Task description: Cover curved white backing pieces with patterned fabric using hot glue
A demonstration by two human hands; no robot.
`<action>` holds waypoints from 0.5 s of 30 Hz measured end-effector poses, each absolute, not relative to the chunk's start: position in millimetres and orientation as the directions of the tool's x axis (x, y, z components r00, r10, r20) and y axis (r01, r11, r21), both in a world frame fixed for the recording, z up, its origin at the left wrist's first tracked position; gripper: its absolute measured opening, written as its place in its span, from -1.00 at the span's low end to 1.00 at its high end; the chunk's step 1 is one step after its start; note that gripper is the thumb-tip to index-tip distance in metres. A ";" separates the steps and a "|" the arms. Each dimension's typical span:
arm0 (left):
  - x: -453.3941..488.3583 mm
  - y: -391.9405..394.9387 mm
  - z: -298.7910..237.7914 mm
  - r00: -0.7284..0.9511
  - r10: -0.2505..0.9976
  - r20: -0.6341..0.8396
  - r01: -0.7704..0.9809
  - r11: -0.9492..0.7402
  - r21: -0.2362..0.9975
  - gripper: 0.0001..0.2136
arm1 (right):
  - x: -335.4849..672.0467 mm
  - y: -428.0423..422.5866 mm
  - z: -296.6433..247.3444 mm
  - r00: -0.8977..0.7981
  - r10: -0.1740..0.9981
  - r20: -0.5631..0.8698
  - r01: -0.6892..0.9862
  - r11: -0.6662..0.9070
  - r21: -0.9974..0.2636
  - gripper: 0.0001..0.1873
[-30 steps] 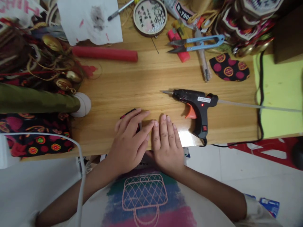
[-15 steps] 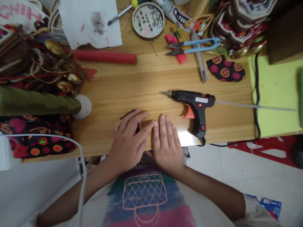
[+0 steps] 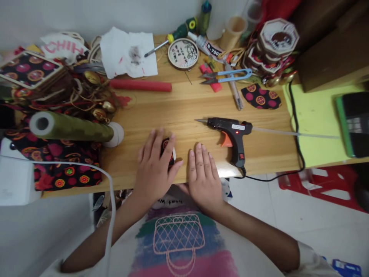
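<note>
My left hand lies palm down near the table's front edge, its fingers spread. Under and beside those fingers is a small piece of black patterned fabric with a pale edge; most of it is hidden, and I cannot tell whether the hand presses on it. My right hand rests flat at the table edge, fingers stretched out and close together, with nothing visible in it. To its right lies a black hot glue gun, its red light lit and its nozzle pointing left. A clear glue stick runs out of its back.
Blue thread snips, a red roll and a curved fabric piece lie farther back. At left, a green roll sits over patterned cloth. A black cord crosses yellow paper. A white cable hangs at left.
The view has tilted up, showing more of the table's back. My left hand's fingers have shifted away from my right hand, baring more of the patterned piece. My right hand stays flat.
</note>
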State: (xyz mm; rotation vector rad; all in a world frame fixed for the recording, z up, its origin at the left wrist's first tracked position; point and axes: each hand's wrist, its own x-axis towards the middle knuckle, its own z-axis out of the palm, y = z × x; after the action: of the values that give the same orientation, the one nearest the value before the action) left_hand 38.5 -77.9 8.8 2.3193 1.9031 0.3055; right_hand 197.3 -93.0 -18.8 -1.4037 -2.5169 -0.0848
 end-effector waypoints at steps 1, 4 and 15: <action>38.4 -79.5 9.6 0.203 0.976 0.084 0.953 -0.217 0.212 -0.47 | 197.1 -93.1 -18.9 -0.499 0.830 0.251 0.844 0.531 -0.077 -0.13; 39.3 -86.0 13.9 0.265 0.961 0.072 0.951 -0.273 0.145 -0.45 | 196.9 -93.1 -19.4 -0.499 0.826 0.262 0.845 0.530 -0.062 -0.12; 38.4 -92.3 11.8 0.310 0.951 -0.027 0.938 -0.301 0.171 -0.35 | 196.7 -94.4 -21.7 -0.487 0.830 0.272 0.849 0.523 -0.074 -0.14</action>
State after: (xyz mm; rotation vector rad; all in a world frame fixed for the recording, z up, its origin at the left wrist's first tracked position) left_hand 38.4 -92.3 11.8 2.4131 1.7562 0.1187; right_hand 196.7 -94.4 -21.7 -1.4096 -2.4920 -0.1016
